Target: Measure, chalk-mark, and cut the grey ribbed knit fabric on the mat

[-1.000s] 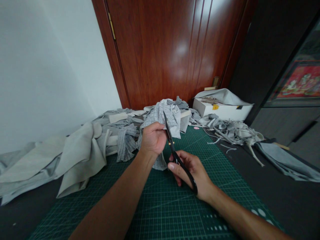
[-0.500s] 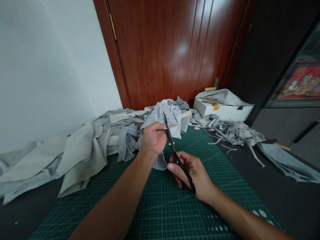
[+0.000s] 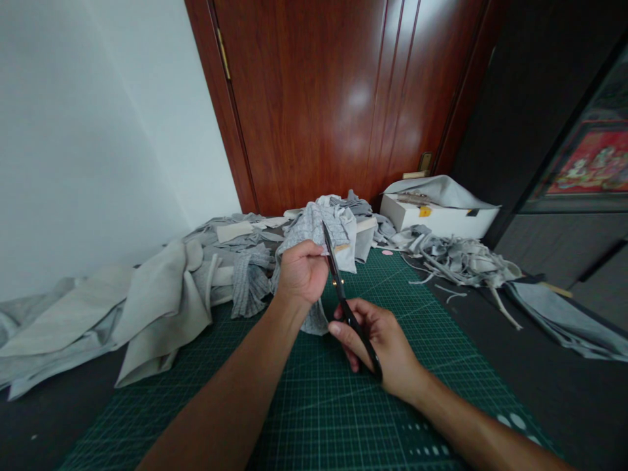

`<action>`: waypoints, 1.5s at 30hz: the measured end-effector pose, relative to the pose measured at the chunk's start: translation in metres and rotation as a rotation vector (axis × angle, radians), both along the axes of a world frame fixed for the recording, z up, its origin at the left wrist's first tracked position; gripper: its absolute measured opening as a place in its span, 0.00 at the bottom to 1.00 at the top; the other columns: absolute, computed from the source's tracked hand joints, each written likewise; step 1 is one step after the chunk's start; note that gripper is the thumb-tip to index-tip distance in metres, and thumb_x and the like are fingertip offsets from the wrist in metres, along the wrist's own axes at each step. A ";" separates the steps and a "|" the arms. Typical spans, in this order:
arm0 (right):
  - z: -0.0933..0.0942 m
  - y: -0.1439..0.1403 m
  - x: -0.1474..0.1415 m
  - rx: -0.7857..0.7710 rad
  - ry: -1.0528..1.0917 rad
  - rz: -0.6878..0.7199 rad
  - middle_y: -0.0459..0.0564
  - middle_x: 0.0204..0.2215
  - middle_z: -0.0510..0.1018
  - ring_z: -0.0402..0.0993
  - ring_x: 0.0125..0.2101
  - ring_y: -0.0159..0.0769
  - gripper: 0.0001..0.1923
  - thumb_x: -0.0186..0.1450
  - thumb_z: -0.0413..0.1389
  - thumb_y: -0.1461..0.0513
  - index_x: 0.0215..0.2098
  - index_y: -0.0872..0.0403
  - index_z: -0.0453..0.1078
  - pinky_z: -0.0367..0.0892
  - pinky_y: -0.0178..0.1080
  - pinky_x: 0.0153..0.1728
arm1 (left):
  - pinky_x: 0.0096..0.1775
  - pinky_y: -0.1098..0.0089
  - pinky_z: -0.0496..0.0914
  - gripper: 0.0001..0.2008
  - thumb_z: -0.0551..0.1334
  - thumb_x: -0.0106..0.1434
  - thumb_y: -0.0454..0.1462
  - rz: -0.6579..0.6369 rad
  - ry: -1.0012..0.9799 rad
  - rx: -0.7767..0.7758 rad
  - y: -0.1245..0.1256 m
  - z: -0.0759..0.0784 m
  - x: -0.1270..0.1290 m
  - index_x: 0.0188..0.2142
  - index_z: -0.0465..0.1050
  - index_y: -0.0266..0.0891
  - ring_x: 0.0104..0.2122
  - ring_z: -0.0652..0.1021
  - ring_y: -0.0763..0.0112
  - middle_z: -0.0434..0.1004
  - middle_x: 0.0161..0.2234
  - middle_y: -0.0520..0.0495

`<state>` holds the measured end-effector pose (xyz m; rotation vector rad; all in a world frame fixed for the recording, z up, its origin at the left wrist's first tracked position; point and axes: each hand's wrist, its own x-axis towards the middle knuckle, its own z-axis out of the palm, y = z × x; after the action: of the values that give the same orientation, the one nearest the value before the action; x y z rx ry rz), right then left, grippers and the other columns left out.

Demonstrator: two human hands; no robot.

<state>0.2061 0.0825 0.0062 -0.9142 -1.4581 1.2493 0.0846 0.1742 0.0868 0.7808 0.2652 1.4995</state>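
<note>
dark floor (image 3: pixel 554 386) under green cutting mat (image 3: pixel 314 405), grey fabric scraps (image 3: pixel 157 307), white box (image 3: pixel 436 219)

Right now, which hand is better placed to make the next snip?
Right. The right hand already grips the black scissors, blades against the grey fabric piece that the left hand holds up.

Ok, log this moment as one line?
left hand: grips grey fabric piece | right hand: holds black scissors, blades against fabric | below: green cutting mat
</note>
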 end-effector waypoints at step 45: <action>-0.003 0.001 0.003 0.052 0.103 0.109 0.40 0.20 0.73 0.70 0.17 0.29 0.24 0.63 0.70 0.46 0.41 0.55 0.69 0.64 0.31 0.20 | 0.61 0.40 0.69 0.13 0.61 0.33 0.30 -0.129 0.057 -0.007 -0.007 -0.005 -0.002 0.24 0.74 0.40 0.51 0.81 0.40 0.82 0.35 0.44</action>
<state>0.2091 0.0840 0.0032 -0.7334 -1.4673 1.3128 0.0830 0.1673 0.0814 0.8215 0.2578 1.3556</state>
